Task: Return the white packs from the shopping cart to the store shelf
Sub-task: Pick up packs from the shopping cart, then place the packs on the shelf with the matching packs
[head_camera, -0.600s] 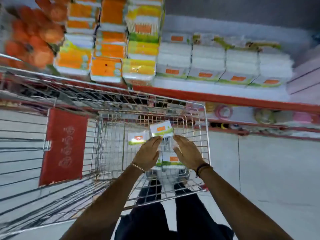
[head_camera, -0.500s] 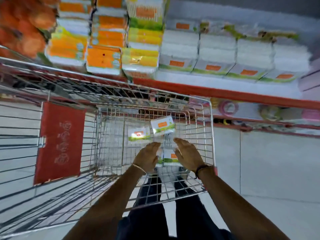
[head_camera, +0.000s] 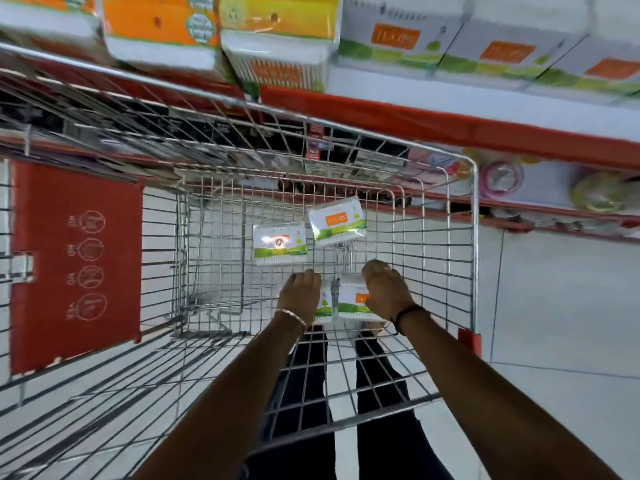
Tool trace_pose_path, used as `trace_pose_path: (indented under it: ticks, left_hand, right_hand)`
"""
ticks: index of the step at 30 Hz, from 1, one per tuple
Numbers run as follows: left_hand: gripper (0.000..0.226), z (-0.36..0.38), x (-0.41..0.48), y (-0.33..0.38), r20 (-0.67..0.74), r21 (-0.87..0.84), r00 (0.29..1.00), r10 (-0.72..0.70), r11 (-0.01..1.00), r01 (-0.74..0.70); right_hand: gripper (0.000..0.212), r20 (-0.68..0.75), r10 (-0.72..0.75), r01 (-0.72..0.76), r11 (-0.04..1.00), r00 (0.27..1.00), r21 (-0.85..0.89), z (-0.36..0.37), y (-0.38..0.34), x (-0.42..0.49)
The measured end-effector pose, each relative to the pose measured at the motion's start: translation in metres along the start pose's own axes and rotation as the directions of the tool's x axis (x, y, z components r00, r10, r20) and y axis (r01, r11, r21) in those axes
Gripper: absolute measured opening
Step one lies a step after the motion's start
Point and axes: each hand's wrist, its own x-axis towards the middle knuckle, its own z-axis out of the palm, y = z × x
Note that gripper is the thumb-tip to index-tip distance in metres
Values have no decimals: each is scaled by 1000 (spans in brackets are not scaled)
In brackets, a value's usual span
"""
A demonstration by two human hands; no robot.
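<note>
Several white packs with orange and green labels lie in the wire shopping cart (head_camera: 475, 237). One pack (head_camera: 280, 242) lies flat on the cart floor, and another (head_camera: 336, 221) sits tilted just right of it. Both my hands are down in the basket. My left hand (head_camera: 300, 292) has its fingers curled over a pack (head_camera: 325, 304) that is mostly hidden. My right hand (head_camera: 385, 289) curls over the neighbouring pack (head_camera: 353, 301). More of the same white packs (head_camera: 502, 53) stand in a row on the store shelf (head_camera: 415, 123) above the cart.
Orange and yellow packs (head_camera: 162, 32) fill the shelf's left part. A red child-seat flap (head_camera: 76, 265) hangs on the cart's left side. A lower shelf (head_camera: 554, 206) holds small round items. My dark-trousered legs show through the wire. White tiled floor (head_camera: 561, 323) lies to the right.
The view has dropped closer to the cart. Both hands have moved lower in the basket, and their fingers have gone from stretched out to curled over the two nearest packs.
</note>
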Motion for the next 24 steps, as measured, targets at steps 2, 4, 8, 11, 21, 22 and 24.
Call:
trace_pose_path:
  ticks: [2,4,8,11,21,22,24]
  left_hand:
    - [60,0,-2,0,76,-16,997,4,1000,-3]
    - [62,-3,-9,-3,120,-43,993,8,999,-3]
    - [68,-24,-23,-6,163,-132,987,-2,991,23]
    - [67,-52,-32,-11,165,-171,986,-20,984,49]
    - [61,-182,-67,-4,-208,-157,977,-38,988,5]
    - [60,-193,-70,-2,-244,-166,969,-31,986,-11]
    - [58,-219,-76,2,-321,-183,947,-17,982,-44]
  right_hand:
    - [47,29,-14,13,1000,999,12,-1,-4,-5]
    - [48,70,-23,22,1000,997,18,-4,-7,-10]
    - [58,75,-17,4,986,997,167,-18,-15,-25]
    - [59,17,-1,-4,961,1000,278,-43,-23,-39]
    - [54,-252,35,59,933,967,356,-165,-37,-91]
    - [54,-266,40,62,929,963,364,-177,-37,-95]
    - [53,-306,59,70,917,950,393,-203,-36,-107]
